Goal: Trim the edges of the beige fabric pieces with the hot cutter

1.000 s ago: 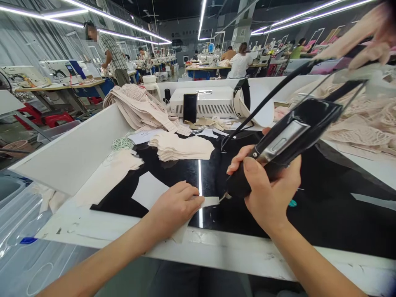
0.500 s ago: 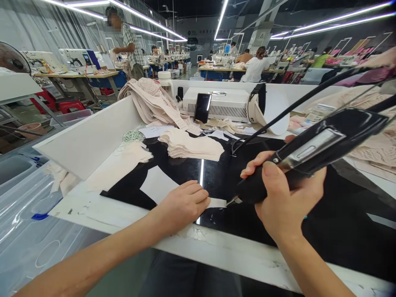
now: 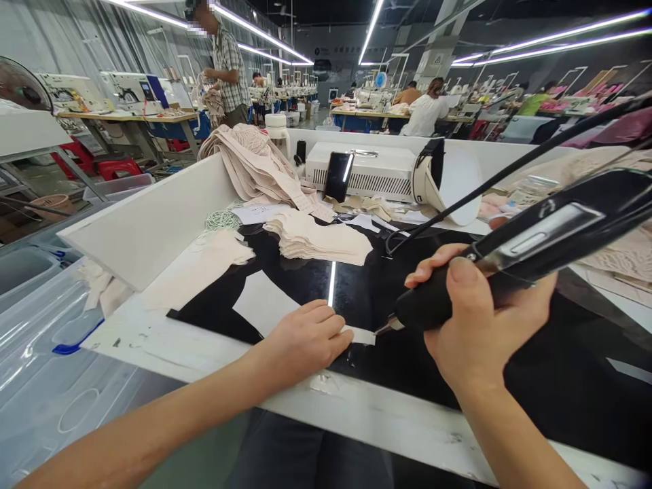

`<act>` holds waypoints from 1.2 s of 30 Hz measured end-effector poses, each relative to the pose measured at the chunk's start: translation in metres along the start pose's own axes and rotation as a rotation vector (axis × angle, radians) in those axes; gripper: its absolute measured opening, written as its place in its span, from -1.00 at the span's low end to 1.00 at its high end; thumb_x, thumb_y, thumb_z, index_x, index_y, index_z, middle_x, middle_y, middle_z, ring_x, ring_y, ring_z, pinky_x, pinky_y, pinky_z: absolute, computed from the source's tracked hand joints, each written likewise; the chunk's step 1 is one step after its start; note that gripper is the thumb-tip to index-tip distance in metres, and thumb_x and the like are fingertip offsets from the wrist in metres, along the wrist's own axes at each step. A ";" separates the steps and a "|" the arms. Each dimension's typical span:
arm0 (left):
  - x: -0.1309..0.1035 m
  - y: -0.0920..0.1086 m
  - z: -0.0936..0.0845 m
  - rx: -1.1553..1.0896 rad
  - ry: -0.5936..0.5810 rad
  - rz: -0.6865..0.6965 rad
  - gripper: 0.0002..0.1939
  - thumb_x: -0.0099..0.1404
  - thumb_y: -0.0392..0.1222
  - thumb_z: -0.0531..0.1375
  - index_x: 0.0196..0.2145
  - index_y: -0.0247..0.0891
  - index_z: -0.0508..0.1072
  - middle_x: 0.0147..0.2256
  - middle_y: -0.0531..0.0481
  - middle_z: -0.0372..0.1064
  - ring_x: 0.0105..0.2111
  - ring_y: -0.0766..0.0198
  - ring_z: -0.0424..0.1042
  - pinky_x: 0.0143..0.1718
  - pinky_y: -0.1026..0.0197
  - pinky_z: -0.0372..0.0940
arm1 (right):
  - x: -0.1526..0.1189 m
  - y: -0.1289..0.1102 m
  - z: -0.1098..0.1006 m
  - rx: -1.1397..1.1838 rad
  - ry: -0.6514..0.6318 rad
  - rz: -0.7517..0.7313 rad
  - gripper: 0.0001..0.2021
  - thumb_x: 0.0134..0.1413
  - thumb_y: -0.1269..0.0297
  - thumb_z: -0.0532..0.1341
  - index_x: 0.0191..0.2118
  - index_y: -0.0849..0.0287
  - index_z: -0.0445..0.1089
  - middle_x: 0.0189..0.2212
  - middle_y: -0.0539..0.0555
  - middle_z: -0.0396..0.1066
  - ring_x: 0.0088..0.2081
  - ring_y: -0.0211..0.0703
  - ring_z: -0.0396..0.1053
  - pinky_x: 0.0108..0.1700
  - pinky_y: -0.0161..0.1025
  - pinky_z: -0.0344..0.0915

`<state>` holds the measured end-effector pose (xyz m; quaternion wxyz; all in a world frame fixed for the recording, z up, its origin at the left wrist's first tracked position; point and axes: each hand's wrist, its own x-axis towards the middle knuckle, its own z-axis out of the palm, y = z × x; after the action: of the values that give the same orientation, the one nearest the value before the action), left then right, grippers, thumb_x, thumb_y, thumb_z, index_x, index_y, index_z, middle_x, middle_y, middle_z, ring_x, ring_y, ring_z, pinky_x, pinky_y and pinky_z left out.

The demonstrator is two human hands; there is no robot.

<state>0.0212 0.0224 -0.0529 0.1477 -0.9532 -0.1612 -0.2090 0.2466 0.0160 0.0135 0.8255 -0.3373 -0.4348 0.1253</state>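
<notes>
My right hand (image 3: 481, 319) is wrapped round a black corded tool (image 3: 534, 238) with a silver panel. Its thin metal tip (image 3: 390, 327) points left and meets the right end of a narrow white strip (image 3: 364, 336). The strip lies on a glossy black surface (image 3: 407, 380). My left hand (image 3: 308, 334) rests with its fingers together, pressing on the strip's left part. A white curved piece (image 3: 263, 302) lies partly behind that hand. Farther back sits a stack of cream fabric pieces (image 3: 323, 238).
At the back are a white vented machine (image 3: 364, 170), a phone (image 3: 339, 175) and draped fabric (image 3: 259, 163). A white side board (image 3: 153, 217) stands at left. The tool's cable (image 3: 504, 180) arcs at right. A person (image 3: 229, 75) stands beyond.
The tool and my right hand have moved slightly right, with the tool tilted a little flatter. My left hand has moved slightly right. The strip still lies under its fingers.
</notes>
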 end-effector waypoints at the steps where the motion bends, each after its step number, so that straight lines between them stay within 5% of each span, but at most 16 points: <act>1: 0.000 0.000 0.000 -0.002 0.002 -0.001 -0.68 0.79 -0.50 0.12 0.04 -0.26 0.64 -0.13 -0.03 0.62 -0.12 0.16 0.62 0.17 0.07 0.59 | 0.000 0.001 0.000 -0.009 -0.011 0.010 -0.49 0.06 0.00 0.74 -0.09 -0.08 0.47 -0.37 -0.18 0.62 -0.54 -0.13 0.52 -0.46 -0.10 0.57; 10: -0.003 -0.001 -0.005 -0.043 -0.049 -0.023 -0.73 0.77 -0.50 0.18 0.05 -0.23 0.63 -0.07 -0.04 0.64 -0.07 0.16 0.63 0.25 0.05 0.57 | -0.006 0.002 -0.007 -0.072 -0.059 0.000 -0.50 0.18 0.02 0.70 0.06 -0.11 0.48 -0.32 -0.20 0.64 -0.51 -0.15 0.55 -0.39 -0.11 0.59; 24: -0.006 0.000 -0.005 -0.060 -0.035 -0.034 -0.76 0.79 -0.45 0.19 0.08 -0.24 0.65 -0.07 -0.04 0.64 -0.06 0.14 0.65 0.31 0.00 0.59 | -0.017 0.005 0.021 0.039 -0.089 0.094 -0.52 0.26 -0.05 0.69 -0.04 -0.04 0.43 -0.30 -0.19 0.61 -0.46 -0.25 0.54 -0.36 -0.22 0.58; 36: -0.005 0.002 -0.002 -0.047 0.007 -0.034 -0.73 0.82 -0.43 0.16 0.06 -0.25 0.66 -0.10 -0.03 0.63 -0.09 0.16 0.65 0.30 0.02 0.59 | -0.015 0.006 0.018 0.008 -0.108 0.066 -0.54 0.30 -0.03 0.66 -0.04 -0.04 0.41 -0.28 -0.18 0.60 -0.45 -0.24 0.56 -0.33 -0.20 0.59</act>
<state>0.0171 0.0193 -0.0538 0.1221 -0.9528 -0.1718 -0.2186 0.2244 0.0213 0.0070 0.7976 -0.3409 -0.4668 0.1725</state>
